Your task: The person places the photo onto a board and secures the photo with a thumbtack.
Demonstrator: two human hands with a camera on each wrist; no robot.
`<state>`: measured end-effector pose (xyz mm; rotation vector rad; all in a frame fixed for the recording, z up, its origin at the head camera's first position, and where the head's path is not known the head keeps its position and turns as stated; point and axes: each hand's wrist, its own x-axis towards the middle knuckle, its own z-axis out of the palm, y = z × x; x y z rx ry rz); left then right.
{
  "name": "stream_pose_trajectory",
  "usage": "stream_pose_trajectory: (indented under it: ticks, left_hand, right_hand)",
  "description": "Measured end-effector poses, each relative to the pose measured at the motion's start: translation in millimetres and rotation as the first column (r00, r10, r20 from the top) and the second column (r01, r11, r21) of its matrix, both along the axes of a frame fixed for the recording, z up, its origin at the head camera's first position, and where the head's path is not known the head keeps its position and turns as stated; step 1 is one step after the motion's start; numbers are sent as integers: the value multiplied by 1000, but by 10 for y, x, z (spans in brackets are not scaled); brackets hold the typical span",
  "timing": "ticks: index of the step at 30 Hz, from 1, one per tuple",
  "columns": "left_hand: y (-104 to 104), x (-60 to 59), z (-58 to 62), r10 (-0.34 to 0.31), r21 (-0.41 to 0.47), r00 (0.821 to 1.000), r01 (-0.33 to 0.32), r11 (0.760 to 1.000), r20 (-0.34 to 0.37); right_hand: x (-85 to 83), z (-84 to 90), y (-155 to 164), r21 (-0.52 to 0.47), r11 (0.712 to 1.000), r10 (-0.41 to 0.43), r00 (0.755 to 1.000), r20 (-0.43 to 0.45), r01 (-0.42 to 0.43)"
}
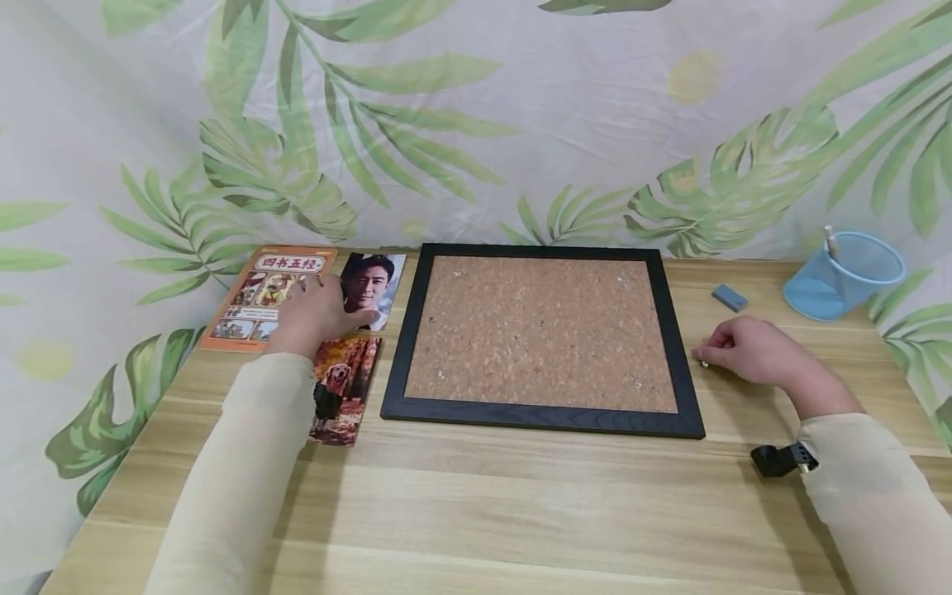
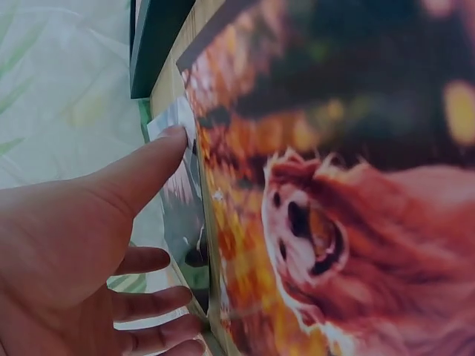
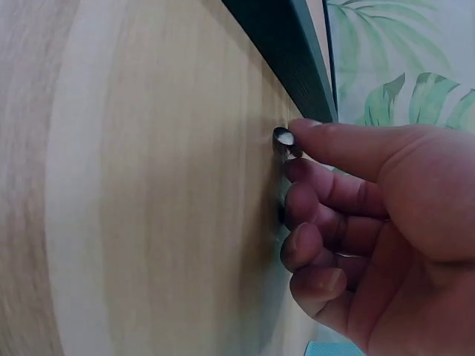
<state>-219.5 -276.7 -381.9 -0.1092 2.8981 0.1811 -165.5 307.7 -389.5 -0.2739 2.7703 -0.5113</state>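
My left hand (image 1: 312, 310) reaches over a portrait photo (image 1: 372, 285), its thumb touching the photo near the lower right edge and the other fingers spread at the left side. A photo of a golden retriever (image 1: 345, 388) lies just below that hand and fills much of the left wrist view. Right of the black-framed cork board (image 1: 543, 330), my right hand (image 1: 747, 351) pinches a small shiny thumbtack (image 3: 283, 139) between thumb and forefinger, close above the table. The other fingers of that hand are curled.
An orange comic-style book (image 1: 249, 285) lies partly under the left hand. Small silvery pieces (image 1: 638, 384) sit near the cork's corners. At the right are a blue-grey eraser-like block (image 1: 730, 297) and a blue mesh pen cup (image 1: 821, 293) holding a pen. A leaf-patterned cloth (image 1: 446, 124) hangs behind.
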Motion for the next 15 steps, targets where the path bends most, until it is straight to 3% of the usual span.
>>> stream_pose_trajectory:
  ticks: [7, 12, 15]
  left_hand:
    - [-7, -44, -22, 20, 70, 1000, -22, 997, 20]
    - [-23, -63, -46, 66, 163, 998, -62, 985, -21]
    - [-37, -57, -67, 104, 246, 993, -87, 965, -57]
  right_hand:
    - [-36, -17, 4, -9, 1000, -30, 1000, -2, 30]
    - [-81, -57, -13, 1, 1000, -26, 999, -30, 26]
    - [-90, -77, -34, -2, 1000, -18, 999, -50, 18]
